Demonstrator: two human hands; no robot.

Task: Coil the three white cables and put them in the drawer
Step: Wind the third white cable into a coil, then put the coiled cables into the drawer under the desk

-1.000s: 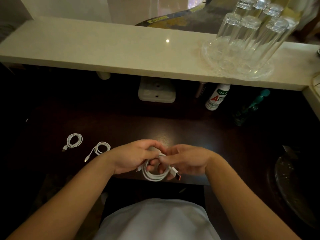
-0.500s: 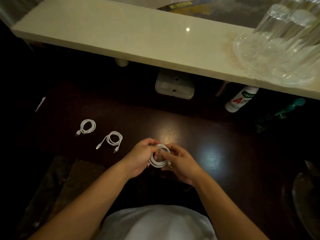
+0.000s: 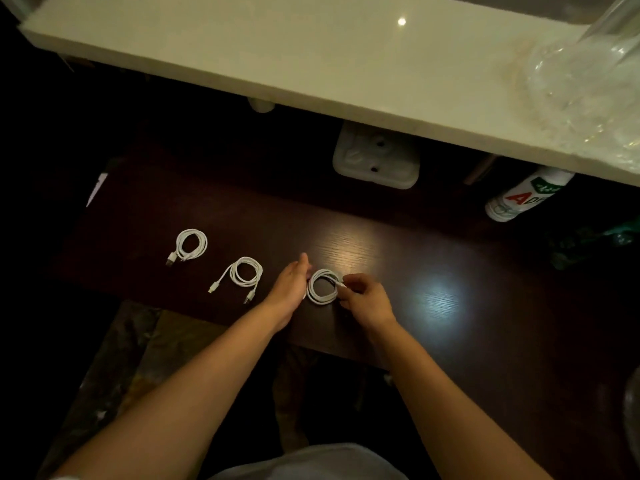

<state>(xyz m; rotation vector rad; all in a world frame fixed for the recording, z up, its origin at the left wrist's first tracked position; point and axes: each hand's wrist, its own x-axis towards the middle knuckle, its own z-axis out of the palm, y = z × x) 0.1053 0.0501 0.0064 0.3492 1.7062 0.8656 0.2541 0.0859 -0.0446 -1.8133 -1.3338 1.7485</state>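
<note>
Since half a second ago, the third cable [image 3: 323,287] has been lowered from between both hands and laid as a coil on the bench [image 3: 398,237]; the left grip [image 3: 289,289] has been released from it.

A pale shelf [image 3: 277,53] is recorded across the top, overhanging the bench's back edge. A glass tray [image 3: 588,84] is seen at the shelf's right end. A white block [image 3: 377,161] is noted under the shelf at the back edge, about mid-length, and a labelled bottle [image 3: 519,199] toward the back right corner.

Left grip: fingers straight, nothing held, placed just beside the coil's left side; contact cannot be confirmed. Right grip [image 3: 367,299]: fingers curled, the coil's right side pinched.

Three coils are set in a slanted row. The first cable [image 3: 189,244] is nearest the left edge and farthest from the front edge. The second cable [image 3: 242,275] lies between the others, touched by neither grip. The third is close to the front edge, about mid-length.
</note>
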